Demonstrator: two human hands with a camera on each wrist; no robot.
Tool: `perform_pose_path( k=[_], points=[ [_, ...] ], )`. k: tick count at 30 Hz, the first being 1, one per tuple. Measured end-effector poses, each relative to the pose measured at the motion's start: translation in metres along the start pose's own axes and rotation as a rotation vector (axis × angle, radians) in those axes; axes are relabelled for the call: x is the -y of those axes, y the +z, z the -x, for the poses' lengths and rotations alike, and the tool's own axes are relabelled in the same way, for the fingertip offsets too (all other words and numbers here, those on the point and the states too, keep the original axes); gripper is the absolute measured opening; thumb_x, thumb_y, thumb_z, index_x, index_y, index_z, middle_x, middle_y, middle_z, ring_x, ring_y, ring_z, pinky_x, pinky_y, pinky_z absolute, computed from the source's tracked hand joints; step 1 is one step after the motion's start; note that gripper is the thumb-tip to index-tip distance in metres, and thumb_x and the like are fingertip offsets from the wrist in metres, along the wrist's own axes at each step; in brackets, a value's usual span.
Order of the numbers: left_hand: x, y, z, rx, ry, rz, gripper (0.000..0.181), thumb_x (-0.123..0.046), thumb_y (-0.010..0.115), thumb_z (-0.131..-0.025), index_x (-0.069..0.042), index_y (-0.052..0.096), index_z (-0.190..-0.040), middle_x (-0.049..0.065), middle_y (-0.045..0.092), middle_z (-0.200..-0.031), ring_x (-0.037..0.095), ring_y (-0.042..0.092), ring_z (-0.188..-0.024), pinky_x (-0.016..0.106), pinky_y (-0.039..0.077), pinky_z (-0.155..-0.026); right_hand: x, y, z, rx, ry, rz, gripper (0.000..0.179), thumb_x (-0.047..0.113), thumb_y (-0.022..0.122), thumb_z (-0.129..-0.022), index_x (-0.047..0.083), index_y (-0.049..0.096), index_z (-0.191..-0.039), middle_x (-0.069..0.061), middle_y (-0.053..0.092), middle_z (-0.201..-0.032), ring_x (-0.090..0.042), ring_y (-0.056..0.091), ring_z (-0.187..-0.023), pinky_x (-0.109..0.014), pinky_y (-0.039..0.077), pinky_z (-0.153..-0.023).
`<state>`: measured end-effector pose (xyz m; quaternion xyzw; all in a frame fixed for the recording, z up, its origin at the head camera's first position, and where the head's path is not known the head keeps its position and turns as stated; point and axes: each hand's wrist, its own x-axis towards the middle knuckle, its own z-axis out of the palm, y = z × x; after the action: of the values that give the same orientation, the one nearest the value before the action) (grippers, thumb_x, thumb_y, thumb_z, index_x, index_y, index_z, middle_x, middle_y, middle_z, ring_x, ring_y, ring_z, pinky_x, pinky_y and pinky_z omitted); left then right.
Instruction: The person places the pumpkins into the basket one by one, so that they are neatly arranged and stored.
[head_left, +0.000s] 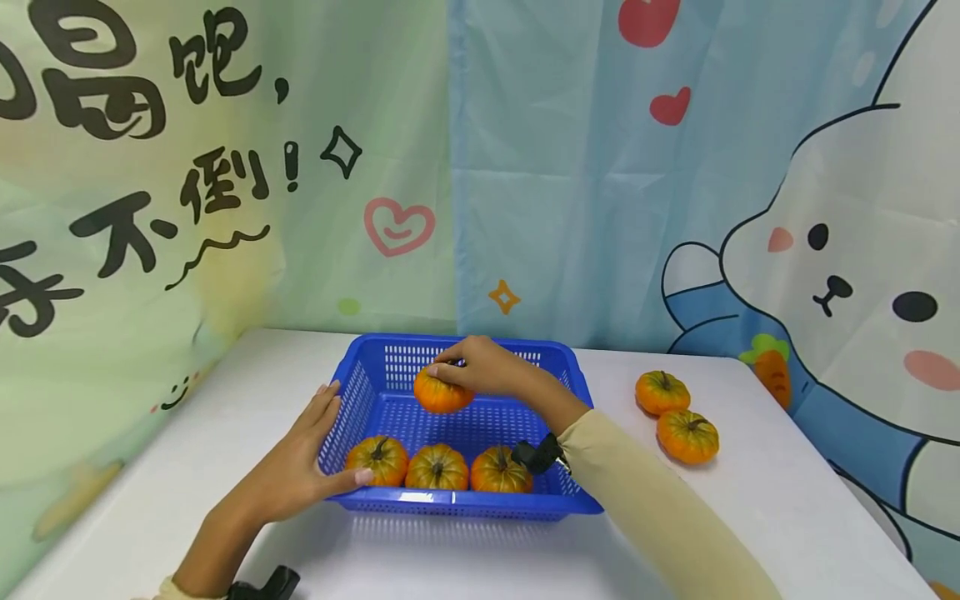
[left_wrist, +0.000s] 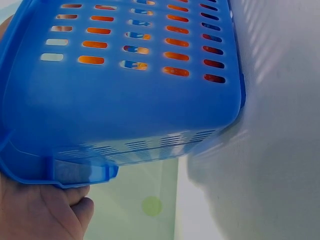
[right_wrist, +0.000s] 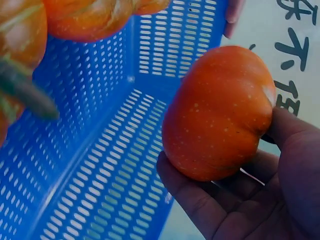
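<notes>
A blue plastic basket [head_left: 480, 502] with slotted walls stands on the table. My left hand [head_left: 296, 467] holds its near left corner, thumb over the front rim and fingers along the left side. Over the inside of the basket, my right hand [head_left: 483, 364] grips a small orange pumpkin [right_wrist: 217, 112] from above, around its top. Lined up along the basket's near wall are three yellow-orange pumpkins, the left one [head_left: 378, 462] by my left thumb, a middle one [head_left: 437, 468] and a right one [head_left: 497, 473] partly behind my right wrist.
Two more pumpkins, a farther one [head_left: 662, 392] and a nearer one [head_left: 687, 437], sit close together on the white table [head_left: 780, 500], right of the basket. A printed curtain [head_left: 540, 183] hangs behind the table.
</notes>
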<state>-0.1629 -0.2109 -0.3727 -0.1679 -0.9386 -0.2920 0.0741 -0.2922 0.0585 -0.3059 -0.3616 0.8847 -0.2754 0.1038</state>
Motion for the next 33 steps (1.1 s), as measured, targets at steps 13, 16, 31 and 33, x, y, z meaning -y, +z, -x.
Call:
perform_pose_path(
  k=[13,16,31,33],
  points=[
    [0.003,0.000,-0.001,0.007,0.006,0.011,0.108,-0.053,0.071,-0.080,0.005,0.017,-0.152,0.017,0.008,-0.161,0.038,0.005,-0.146,0.065,0.018,-0.108,0.009,0.027,-0.024,0.093,0.003,0.006,0.042,0.035,0.056,-0.100,0.005,0.064,-0.128,-0.009,0.066,-0.120,-0.015,0.063,-0.097,-0.026,0.052,-0.078],
    [0.003,0.000,0.000,0.007,0.004,0.011,0.107,-0.054,0.071,-0.080,0.004,0.017,-0.153,0.016,0.008,-0.161,0.038,0.006,-0.146,0.066,0.018,-0.107,0.010,0.032,-0.026,0.100,-0.001,-0.019,0.038,0.031,0.056,-0.100,0.006,0.065,-0.127,-0.008,0.068,-0.115,-0.013,0.062,-0.090,-0.025,0.051,-0.076],
    [0.002,0.000,0.001,-0.002,0.013,0.008,0.104,-0.054,0.069,-0.081,0.007,0.021,-0.151,0.017,0.011,-0.161,0.038,0.007,-0.146,0.066,0.019,-0.107,0.014,0.047,-0.040,0.035,0.055,-0.009,0.036,0.027,0.059,-0.097,0.004,0.066,-0.124,-0.009,0.067,-0.116,-0.019,0.062,-0.102,-0.029,0.051,-0.083],
    [0.002,0.000,0.001,0.000,0.011,0.007,0.104,-0.054,0.069,-0.081,0.007,0.021,-0.151,0.016,0.011,-0.161,0.037,0.006,-0.146,0.066,0.018,-0.108,0.014,0.049,-0.042,0.062,0.044,0.010,0.035,0.027,0.059,-0.097,0.005,0.067,-0.123,-0.009,0.067,-0.116,-0.019,0.062,-0.102,-0.028,0.050,-0.084]
  ],
)
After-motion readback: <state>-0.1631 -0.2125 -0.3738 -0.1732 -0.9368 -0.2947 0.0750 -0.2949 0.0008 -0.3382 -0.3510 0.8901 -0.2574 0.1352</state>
